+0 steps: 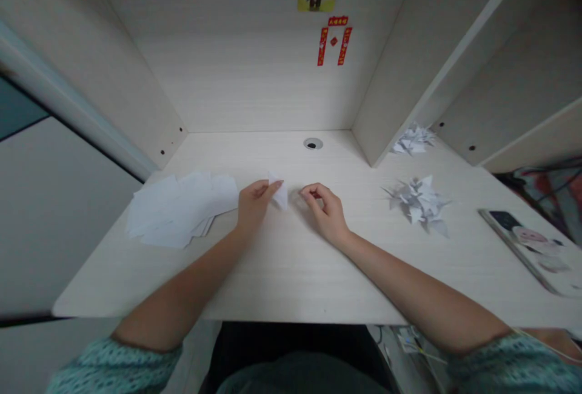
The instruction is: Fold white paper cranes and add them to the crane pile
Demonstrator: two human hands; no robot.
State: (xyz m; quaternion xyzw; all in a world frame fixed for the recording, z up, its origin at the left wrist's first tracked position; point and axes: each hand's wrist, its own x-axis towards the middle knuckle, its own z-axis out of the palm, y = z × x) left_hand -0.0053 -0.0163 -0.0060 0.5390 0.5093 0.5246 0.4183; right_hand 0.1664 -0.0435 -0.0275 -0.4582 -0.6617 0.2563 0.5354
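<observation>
My left hand (254,203) pinches a small folded piece of white paper (280,196) between thumb and fingers, just above the desk. A short gap to the right, my right hand (325,209) has its thumb and fingertips drawn together, apart from the folded paper. Whether anything lies between those fingertips is too small to make out. Left of my left hand, several white paper sheets (182,206) lie spread in overlapping stacks. To the right of my right hand sits a heap of folded paper pieces (421,203) with pointed tips.
A second heap of folded paper (413,139) lies behind the upright divider panel (400,97). A phone in a decorated case (536,251) rests near the right edge. The back panel bears red stickers (334,41), above a round cable hole (313,144) in the desk.
</observation>
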